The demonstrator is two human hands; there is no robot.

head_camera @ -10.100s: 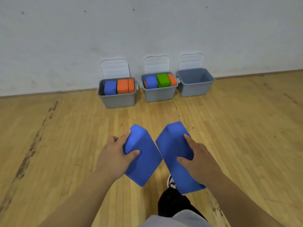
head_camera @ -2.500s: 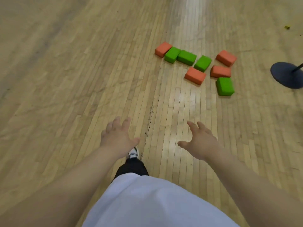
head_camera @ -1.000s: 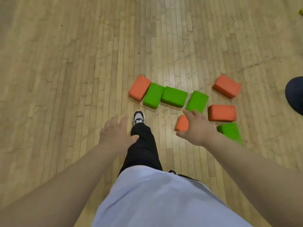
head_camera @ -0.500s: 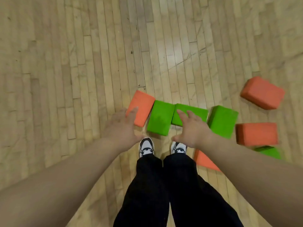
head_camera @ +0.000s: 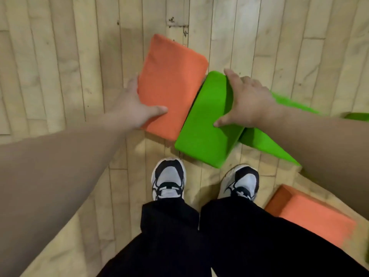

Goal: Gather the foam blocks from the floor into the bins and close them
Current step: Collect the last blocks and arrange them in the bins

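Floor (head_camera: 60,56): pale wooden planks, scuffed, filling the frame; no wall in view.

Left arm: entered from the left edge, reaching toward the centre. Left hand (head_camera: 135,108) gripped the orange block (head_camera: 171,84) at centre top, thumb on its upper face, fingers wrapped round its left edge.

Right arm: entered from the right edge. Right hand (head_camera: 247,102) gripped the green block (head_camera: 205,124) at centre, thumb on its broad face, fingers curled over its upper right edge. This block was tilted and touched the orange block's lower right side.

Second green block (head_camera: 267,144): behind the right forearm, blurred.
Second orange block (head_camera: 311,214): lower right, on the floor.
Shoes (head_camera: 168,180), white and black, below the gripped blocks; black trousers (head_camera: 179,246) at bottom centre.
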